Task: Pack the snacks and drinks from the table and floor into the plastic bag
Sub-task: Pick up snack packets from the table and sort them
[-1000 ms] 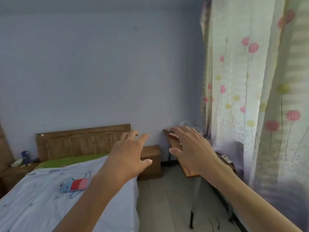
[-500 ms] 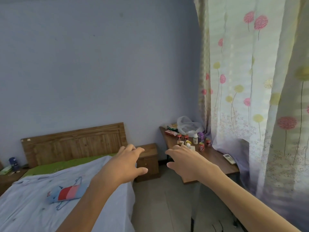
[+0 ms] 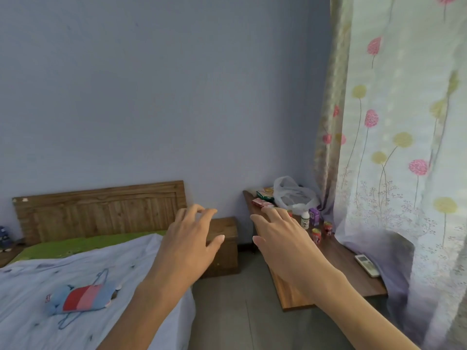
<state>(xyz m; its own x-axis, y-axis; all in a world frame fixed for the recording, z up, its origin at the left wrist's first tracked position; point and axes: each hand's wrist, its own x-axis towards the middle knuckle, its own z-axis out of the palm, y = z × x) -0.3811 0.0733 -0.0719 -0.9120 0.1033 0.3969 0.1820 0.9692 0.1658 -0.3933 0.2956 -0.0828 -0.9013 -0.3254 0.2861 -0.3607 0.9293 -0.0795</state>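
Head view: both hands, left and right, hang spread and empty, short of the brown wooden worktop. Packing looks unstarted; next, I judge, comes reaching the crumpled clear plastic bag.

One plastic bag, one white bottle, one purple carton — two hands

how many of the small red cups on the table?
2 clearly visible: one red cup just past the right hand, another nearer the curtain. A red bit beside the hand may be a third, mostly hidden.
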